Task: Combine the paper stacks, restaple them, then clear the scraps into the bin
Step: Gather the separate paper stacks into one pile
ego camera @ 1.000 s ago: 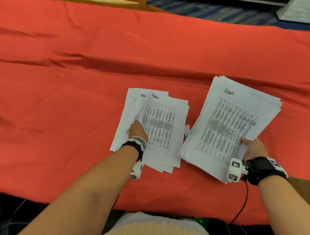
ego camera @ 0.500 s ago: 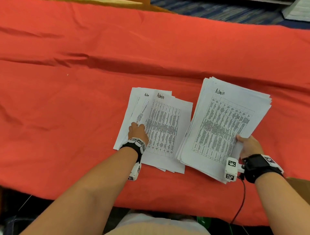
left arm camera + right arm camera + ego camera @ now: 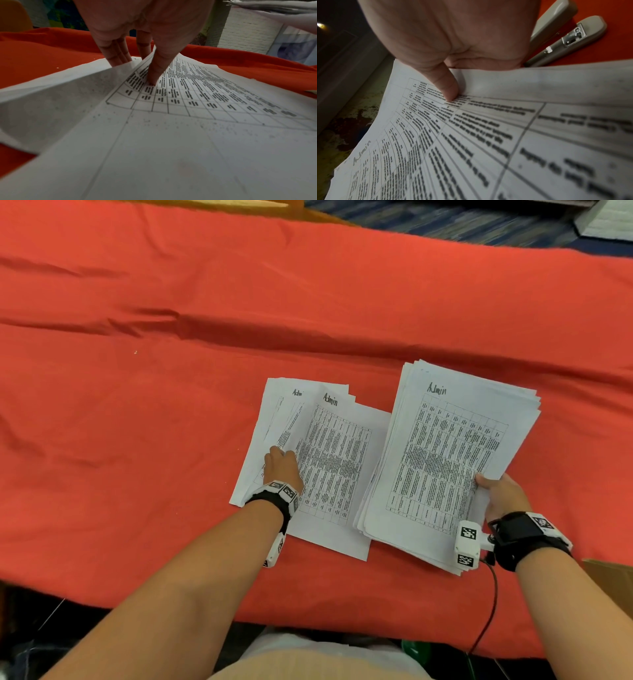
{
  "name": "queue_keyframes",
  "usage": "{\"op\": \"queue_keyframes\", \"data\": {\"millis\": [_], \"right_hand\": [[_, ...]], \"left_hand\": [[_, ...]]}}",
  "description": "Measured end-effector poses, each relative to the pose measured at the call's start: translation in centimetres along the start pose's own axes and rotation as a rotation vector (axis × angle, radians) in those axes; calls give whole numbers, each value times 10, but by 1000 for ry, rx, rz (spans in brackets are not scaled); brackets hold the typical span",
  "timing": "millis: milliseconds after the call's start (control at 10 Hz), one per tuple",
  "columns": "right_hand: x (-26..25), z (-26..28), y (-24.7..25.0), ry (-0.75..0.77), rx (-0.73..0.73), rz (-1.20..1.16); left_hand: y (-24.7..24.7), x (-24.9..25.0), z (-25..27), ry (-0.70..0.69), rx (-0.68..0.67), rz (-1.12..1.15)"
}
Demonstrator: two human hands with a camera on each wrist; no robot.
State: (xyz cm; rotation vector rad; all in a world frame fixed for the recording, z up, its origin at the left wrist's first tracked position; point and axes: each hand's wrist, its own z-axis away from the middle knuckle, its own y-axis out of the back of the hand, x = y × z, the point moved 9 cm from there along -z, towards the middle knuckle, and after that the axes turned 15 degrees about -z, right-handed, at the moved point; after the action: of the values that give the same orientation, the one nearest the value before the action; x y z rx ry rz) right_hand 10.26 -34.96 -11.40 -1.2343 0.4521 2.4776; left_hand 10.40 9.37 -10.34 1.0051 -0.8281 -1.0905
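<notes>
Two stacks of printed sheets headed "Admin" lie on the red cloth. The left paper stack [image 3: 337, 460] is fanned out; my left hand [image 3: 281, 462] pinches the left edge of its top sheets [image 3: 188, 101], thumb on top and fingers [image 3: 118, 56] underneath. The thicker right paper stack [image 3: 442, 453] is held above the cloth by my right hand [image 3: 498, 494], thumb [image 3: 447, 89] pressed on top at its right edge. Its left edge overlaps the left stack. A grey stapler [image 3: 565, 36] lies on the cloth beyond my right hand, seen only in the right wrist view.
The red cloth [image 3: 171, 440] covers the whole table, creased across the middle, with a tiny white speck [image 3: 135, 351] on it. A cardboard corner [image 3: 609, 573] sticks in at the near right. A black cable [image 3: 489, 611] hangs from my right wrist.
My right hand has carried the thick stack leftward until it overlaps the left stack's right edge. My left hand stays on the left stack, its top sheets a little more raised.
</notes>
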Motion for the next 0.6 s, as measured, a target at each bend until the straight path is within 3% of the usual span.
{"op": "queue_keyframes", "data": {"millis": [100,300,500,600], "right_hand": [[-1,-1,0,2,4,0],[-3,4,-6,-21,-12,131],[3,-9,-27,4,-85,-45],[-2,-5,-47,37,-155,-48]], "left_hand": [[7,2,1,16,42,80],[0,-2,4,153,-92,519],[7,20,5,76,-183,613],[17,34,6,7,-146,718]]}}
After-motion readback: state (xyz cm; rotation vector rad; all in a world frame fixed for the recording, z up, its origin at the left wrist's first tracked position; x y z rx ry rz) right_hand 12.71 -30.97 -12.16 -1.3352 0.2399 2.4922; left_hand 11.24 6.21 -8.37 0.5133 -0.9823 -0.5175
